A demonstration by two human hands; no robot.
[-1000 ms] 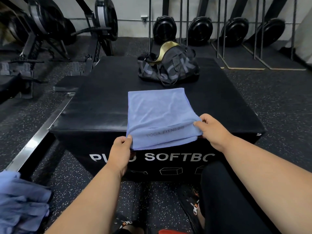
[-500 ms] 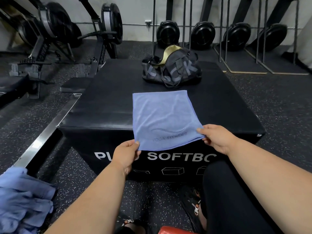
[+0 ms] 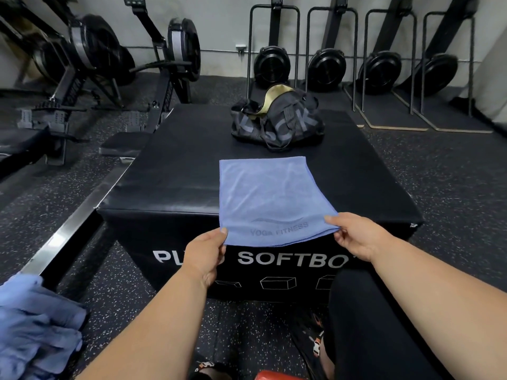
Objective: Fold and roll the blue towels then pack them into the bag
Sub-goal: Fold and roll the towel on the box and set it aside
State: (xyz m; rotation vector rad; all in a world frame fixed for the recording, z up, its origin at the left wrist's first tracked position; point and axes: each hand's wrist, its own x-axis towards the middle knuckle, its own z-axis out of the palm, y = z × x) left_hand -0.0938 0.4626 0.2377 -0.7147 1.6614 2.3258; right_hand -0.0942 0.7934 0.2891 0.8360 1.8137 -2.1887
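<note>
A folded blue towel (image 3: pixel 270 198) printed "YOGA FITNESS" lies flat on the black soft plyo box (image 3: pixel 175 187), its near edge hanging slightly over the box's front. My left hand (image 3: pixel 204 255) pinches the towel's near left corner. My right hand (image 3: pixel 354 237) pinches the near right corner. A black duffel bag (image 3: pixel 277 122) with a gold lining stands open at the far side of the box, beyond the towel.
A heap of more blue towels (image 3: pixel 35 333) lies at the lower left on the floor side. Rowing machines (image 3: pixel 115 64) stand at the left and along the back wall. My legs and shoes are below the box front.
The raised fold near the towel's front edge has been flattened out; both hands slid to the near corners and now hold the edge flat. The camera tilted slightly.
</note>
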